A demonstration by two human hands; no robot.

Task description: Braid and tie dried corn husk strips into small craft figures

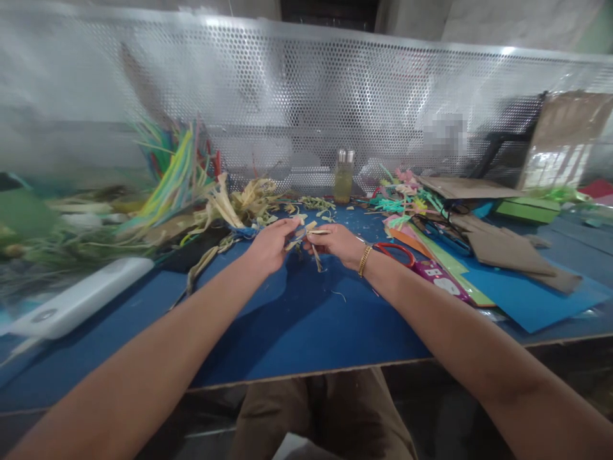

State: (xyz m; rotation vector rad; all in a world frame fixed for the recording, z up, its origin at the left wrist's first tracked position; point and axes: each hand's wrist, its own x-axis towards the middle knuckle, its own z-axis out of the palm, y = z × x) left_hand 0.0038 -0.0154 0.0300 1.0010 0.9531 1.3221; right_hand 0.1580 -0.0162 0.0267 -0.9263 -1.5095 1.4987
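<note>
My left hand and my right hand meet over the blue tabletop, close together. The right fingers are closed on a pale dried husk strip, whose thin frayed end hangs down. In my left hand, the thumb and fingers pinch the other side of the same pale, leaf-like work; its exact form is too small to make out. Behind the left hand lies a pile of cream dried husks, with a blue bundle at its foot. A gold bracelet circles my right wrist.
Red-handled scissors and a purple case lie by my right forearm, beside blue paper and cardboard. A glass bottle stands at the back. At left are a white power strip and colourful strips.
</note>
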